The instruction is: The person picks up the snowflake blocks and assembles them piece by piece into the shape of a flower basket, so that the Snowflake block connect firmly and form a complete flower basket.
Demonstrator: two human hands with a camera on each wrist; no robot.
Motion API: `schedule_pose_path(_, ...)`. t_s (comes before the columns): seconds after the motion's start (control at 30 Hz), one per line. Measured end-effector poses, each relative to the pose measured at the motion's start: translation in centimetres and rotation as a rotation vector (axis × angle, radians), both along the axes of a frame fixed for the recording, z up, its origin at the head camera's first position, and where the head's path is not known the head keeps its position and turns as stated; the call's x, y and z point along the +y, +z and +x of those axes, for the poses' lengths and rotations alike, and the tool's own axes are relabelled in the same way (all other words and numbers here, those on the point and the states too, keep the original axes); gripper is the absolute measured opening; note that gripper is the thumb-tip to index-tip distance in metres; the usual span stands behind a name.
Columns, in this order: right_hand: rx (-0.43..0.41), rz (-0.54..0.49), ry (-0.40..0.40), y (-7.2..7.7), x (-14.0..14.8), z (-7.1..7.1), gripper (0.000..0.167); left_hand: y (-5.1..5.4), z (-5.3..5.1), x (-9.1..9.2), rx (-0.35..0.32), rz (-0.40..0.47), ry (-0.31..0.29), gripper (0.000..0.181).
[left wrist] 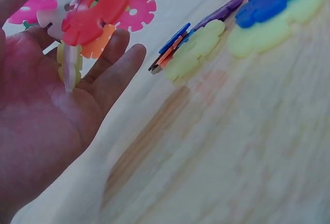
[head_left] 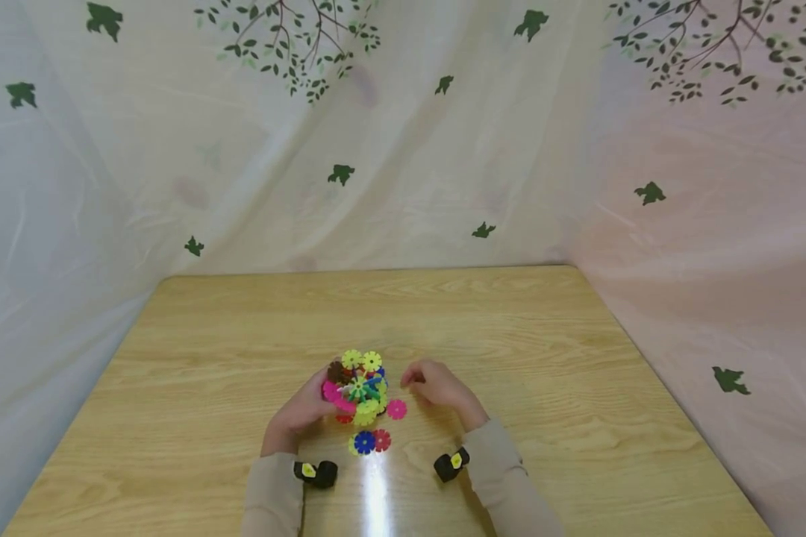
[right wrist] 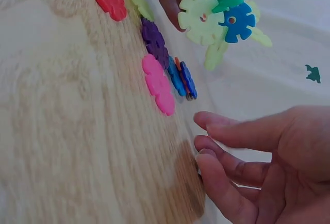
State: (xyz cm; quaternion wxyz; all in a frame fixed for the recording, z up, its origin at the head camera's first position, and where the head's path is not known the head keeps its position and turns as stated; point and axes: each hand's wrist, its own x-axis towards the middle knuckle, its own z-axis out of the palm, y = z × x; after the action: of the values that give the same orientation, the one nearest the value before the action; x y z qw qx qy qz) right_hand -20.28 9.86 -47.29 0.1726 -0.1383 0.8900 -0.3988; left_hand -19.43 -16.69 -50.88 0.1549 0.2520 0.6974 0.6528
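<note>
My left hand [head_left: 307, 406] holds up a ball-like cluster of interlocking notched plastic discs [head_left: 359, 389] in yellow, pink, green, blue and brown. In the left wrist view, a red disc [left wrist: 97, 15] of this cluster sits over the palm, and the fingers bend around its underside. To the right of the cluster, my right hand [head_left: 443, 384] hovers with loosely bent fingers. Between its thumb and fingertips [right wrist: 209, 162] the right wrist view shows nothing. A loose pink disc [head_left: 397, 409] lies on the table near that hand.
Nearer me on the wooden table [head_left: 564, 358], a blue disc [head_left: 365, 442] and a red disc [head_left: 380, 440] lie together. A purple disc [right wrist: 154, 42] and several others lie beneath the cluster. Black camera straps [head_left: 317, 473] are on both wrists. A leaf-printed curtain [head_left: 403, 134] hangs behind the table.
</note>
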Motion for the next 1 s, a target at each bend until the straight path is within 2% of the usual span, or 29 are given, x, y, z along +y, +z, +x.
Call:
schedule_pose_path(0.13,0.010,0.001,0.083,0.0,0.1,0.1,0.013,0.1,-0.1,0.0,0.004,0.017,-0.010,0.078)
schedule_pose_path(0.3,0.116,0.059,0.187,-0.1,0.0,0.4,0.019,0.3,0.0,0.1,0.004,0.035,-0.015,0.078)
schedule_pose_path(0.43,0.186,0.121,0.221,-0.2,-0.4,0.6,0.019,0.4,0.0,0.1,0.001,0.036,-0.018,0.079)
schedule_pose_path(0.57,0.221,0.182,0.220,-0.3,-0.7,0.8,0.016,0.5,0.2,0.0,0.000,0.018,-0.020,0.081)
schedule_pose_path(0.67,0.199,0.173,0.187,-0.3,-0.6,0.9,0.015,0.6,0.3,0.1,-0.006,0.010,-0.019,0.082)
schedule_pose_path(0.77,0.159,0.121,0.129,-0.3,-0.4,1.1,0.011,0.6,0.3,0.1,-0.008,0.005,-0.015,0.083)
schedule_pose_path(0.9,0.090,-0.018,0.019,-0.4,-0.1,1.3,0.006,0.5,0.3,0.1,-0.013,0.002,-0.013,0.082)
schedule_pose_path(1.0,0.037,-0.141,-0.076,-0.2,0.0,1.4,0.009,0.4,0.3,0.1,-0.014,-0.002,-0.010,0.082)
